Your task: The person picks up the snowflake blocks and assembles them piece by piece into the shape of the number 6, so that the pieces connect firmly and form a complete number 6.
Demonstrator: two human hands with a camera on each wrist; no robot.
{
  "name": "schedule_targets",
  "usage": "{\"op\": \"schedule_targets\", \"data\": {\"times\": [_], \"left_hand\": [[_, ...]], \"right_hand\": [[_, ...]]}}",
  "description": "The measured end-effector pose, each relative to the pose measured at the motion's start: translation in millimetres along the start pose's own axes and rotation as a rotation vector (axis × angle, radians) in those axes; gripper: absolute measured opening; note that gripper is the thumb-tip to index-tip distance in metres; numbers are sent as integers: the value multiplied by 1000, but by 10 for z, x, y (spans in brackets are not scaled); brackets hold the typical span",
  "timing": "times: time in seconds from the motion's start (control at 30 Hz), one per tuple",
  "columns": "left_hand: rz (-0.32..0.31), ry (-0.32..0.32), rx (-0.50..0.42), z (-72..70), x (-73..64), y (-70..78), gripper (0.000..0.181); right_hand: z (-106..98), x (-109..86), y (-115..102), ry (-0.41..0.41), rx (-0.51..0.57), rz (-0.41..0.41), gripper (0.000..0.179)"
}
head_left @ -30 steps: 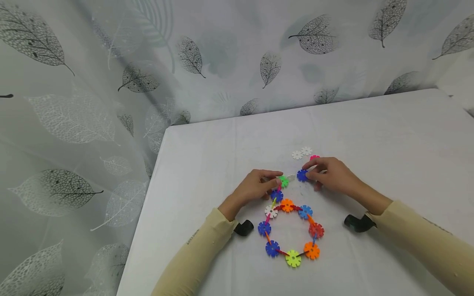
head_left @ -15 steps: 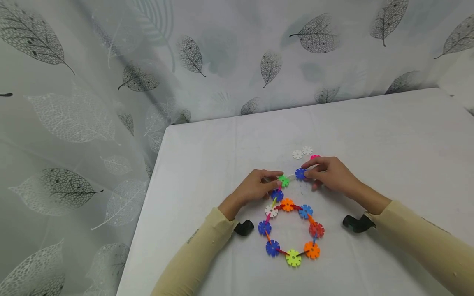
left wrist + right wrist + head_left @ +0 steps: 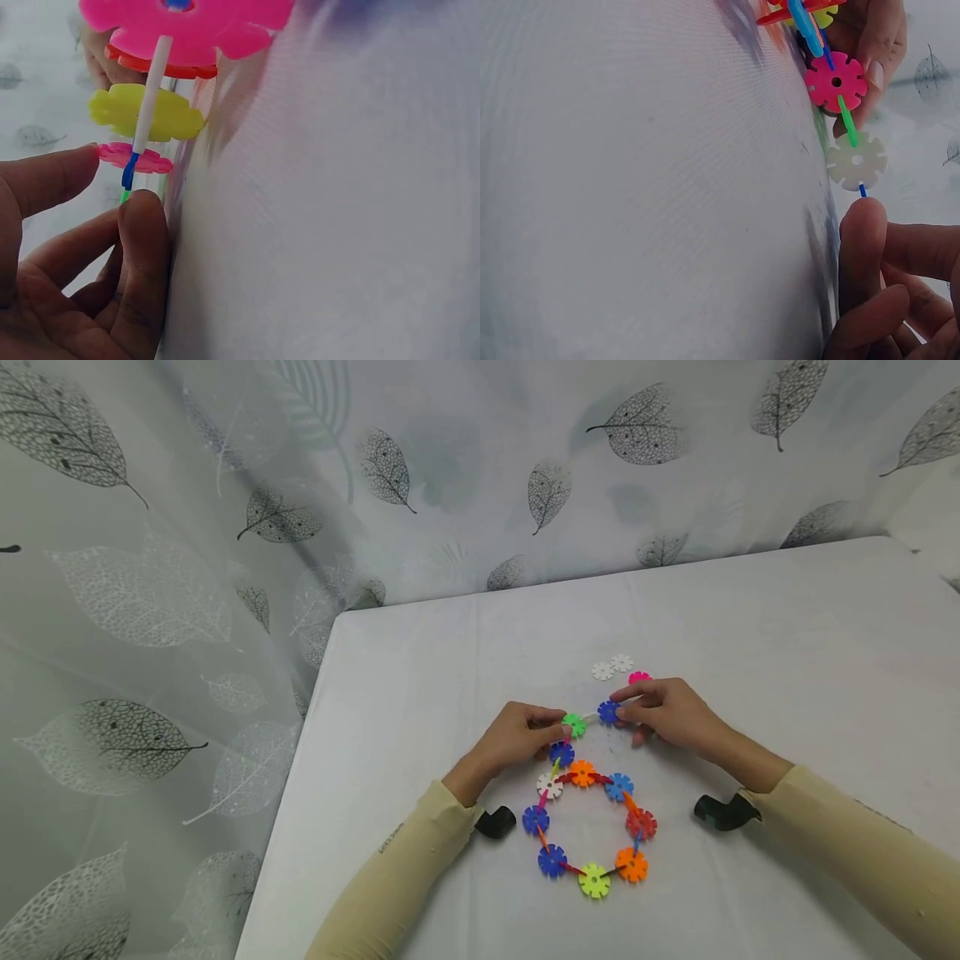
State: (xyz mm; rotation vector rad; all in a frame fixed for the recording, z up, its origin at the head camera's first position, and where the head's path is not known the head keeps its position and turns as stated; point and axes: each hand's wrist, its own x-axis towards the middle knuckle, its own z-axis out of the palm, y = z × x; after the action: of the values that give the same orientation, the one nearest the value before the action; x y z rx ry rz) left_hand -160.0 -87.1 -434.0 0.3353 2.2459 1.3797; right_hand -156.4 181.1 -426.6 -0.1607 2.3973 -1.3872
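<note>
In the head view, my left hand (image 3: 513, 733) pinches a green notched disc (image 3: 574, 725) at the top of a chain of interlocking snowflake discs. My right hand (image 3: 671, 714) holds a blue snowflake disc (image 3: 608, 712) between thumb and fingers. Between these two stands a whitish disc (image 3: 857, 160), edge-on from above; the right wrist view shows the blue edge meeting its slot. Thumb and fingers hide most of the blue disc there. Below, a ring of multicoloured discs, with a yellow-green one (image 3: 595, 882) at its front, joins the chain through a white disc (image 3: 549, 787).
Two loose white discs (image 3: 602, 671) lie beyond the hands, with a pink disc (image 3: 639, 677) beside the right fingers. All rest on a white-covered table (image 3: 405, 693). A leaf-patterned curtain (image 3: 465, 468) hangs behind and to the left. Black wrist cameras (image 3: 495, 822) sit under both sleeves.
My right hand has shifted the blue disc slightly left, up to the whitish disc, closing the gap between them. My left hand keeps its grip on the green disc, nearly still.
</note>
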Motion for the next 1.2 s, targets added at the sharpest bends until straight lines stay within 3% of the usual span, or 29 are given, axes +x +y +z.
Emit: {"op": "schedule_targets", "data": {"times": [0.63, 1.2], "left_hand": [[-53, 19, -19, 34, 4, 46, 33], [-56, 25, -21, 64, 10, 73, 34]], "right_hand": [[26, 26, -2, -5, 0, 8, 32], [49, 47, -38, -20, 3, -1, 31]]}}
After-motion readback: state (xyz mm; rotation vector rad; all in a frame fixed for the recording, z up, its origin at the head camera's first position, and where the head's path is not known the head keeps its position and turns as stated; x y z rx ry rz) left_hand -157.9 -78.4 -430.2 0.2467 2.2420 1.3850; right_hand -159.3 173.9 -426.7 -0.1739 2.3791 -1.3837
